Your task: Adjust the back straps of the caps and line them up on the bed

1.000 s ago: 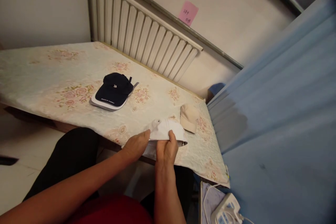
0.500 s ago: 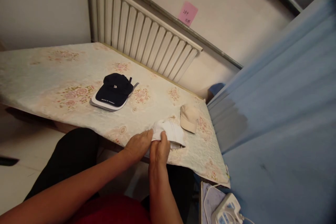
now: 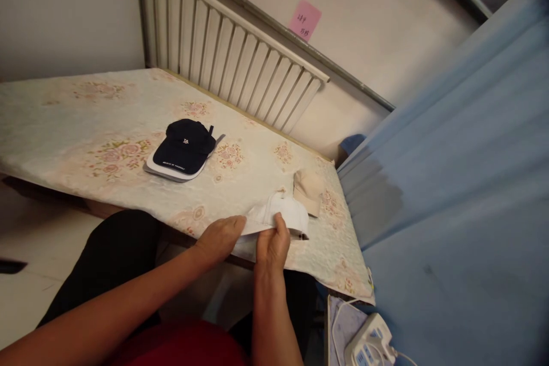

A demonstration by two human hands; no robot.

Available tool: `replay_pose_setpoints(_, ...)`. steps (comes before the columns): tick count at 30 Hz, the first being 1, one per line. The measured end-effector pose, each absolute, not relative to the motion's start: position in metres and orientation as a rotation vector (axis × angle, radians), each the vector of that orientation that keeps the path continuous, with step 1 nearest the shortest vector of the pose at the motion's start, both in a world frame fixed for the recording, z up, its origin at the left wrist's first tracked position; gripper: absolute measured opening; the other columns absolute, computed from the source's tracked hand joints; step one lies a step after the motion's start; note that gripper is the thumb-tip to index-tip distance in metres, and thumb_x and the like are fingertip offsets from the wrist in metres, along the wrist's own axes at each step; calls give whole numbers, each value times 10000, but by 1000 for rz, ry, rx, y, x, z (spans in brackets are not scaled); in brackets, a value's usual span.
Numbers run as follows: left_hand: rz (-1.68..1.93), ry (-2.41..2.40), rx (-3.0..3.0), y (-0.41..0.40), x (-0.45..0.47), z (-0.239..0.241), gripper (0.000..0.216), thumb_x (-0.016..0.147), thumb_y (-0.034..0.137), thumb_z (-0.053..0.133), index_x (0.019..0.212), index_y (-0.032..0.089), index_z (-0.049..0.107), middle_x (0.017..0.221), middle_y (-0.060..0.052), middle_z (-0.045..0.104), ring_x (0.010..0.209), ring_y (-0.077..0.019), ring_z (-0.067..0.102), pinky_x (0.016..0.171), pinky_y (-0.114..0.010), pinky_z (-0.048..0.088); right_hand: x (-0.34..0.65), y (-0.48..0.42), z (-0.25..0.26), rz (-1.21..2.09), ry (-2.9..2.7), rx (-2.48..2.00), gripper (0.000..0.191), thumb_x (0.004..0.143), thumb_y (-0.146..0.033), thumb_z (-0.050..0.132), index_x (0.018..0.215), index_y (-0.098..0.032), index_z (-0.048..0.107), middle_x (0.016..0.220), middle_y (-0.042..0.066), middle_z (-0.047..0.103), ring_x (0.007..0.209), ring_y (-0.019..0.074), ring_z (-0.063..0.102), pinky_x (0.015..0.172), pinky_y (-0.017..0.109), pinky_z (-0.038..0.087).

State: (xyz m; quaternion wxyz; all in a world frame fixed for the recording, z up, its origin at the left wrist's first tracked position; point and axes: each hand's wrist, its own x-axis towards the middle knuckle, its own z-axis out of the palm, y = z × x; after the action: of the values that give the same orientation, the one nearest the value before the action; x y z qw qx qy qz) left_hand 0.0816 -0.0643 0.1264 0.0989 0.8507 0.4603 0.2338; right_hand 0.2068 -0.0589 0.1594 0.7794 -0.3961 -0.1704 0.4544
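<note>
A white cap [image 3: 281,216] lies at the near edge of the table [image 3: 86,120], which has a pale floral cover. Both hands grip it. My left hand [image 3: 221,235] pinches the cap's left side with the thumb on top. My right hand [image 3: 271,243] is closed on the cap's front edge from below, thumb pressed on the fabric. A beige cap [image 3: 307,190] sits just beyond the white one, touching or nearly touching it. A dark navy cap [image 3: 185,146] rests on top of a white and grey cap [image 3: 165,170] further left on the table.
A white ribbed radiator [image 3: 231,51] lines the wall behind the table, with a pink sticky note [image 3: 305,20] above it. A blue curtain [image 3: 463,194] fills the right side. A white power strip [image 3: 371,343] lies low right. My dark-clad knee [image 3: 115,257] is under the table edge.
The white cap was bunched smaller between my hands half a second ago; now it is spread out again with its crown raised toward the beige cap. My right hand shifted slightly right.
</note>
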Motion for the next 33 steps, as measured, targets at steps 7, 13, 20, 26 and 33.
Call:
replay_pose_setpoints(7,706,1355,2542,-66,83,127,232,898,91,374,1009,142,572,903,-113,687,901,-235,664,830,-398,540,203,-56,144,1003,-327,-970,247,759,-256,539,948,-130,635,880,81,736,1001,208,674,958,393,519)
replay_pose_setpoints(13,888,1222,2467,-63,72,114,370,834,62,392,1145,143,576,1045,-106,706,971,-225,672,883,-386,538,226,-54,148,1097,-228,-905,288,762,-212,527,1026,-141,615,962,69,738,1025,194,672,998,385,489)
replay_pose_setpoints(20,961,1064,2396,-59,68,113,451,798,49,389,1199,160,561,1181,-86,680,1067,-187,645,932,-336,517,242,-59,159,1256,-126,-774,392,831,-220,441,1181,-105,577,1008,97,741,1066,211,661,1051,452,430)
replay_pose_setpoints(26,959,1057,2487,-61,71,114,407,811,68,412,1180,156,560,1149,-97,689,1031,-203,660,901,-356,539,221,-65,162,1221,-143,-769,374,798,-184,483,1152,-147,601,975,58,754,996,205,687,1030,422,460)
replay_pose_setpoints(33,1140,1029,2319,-61,68,112,439,799,74,421,1206,148,570,1187,-100,677,1086,-198,640,954,-357,514,227,-64,171,1321,-162,-809,418,833,-270,421,1161,-102,619,910,87,762,982,228,693,1026,435,455)
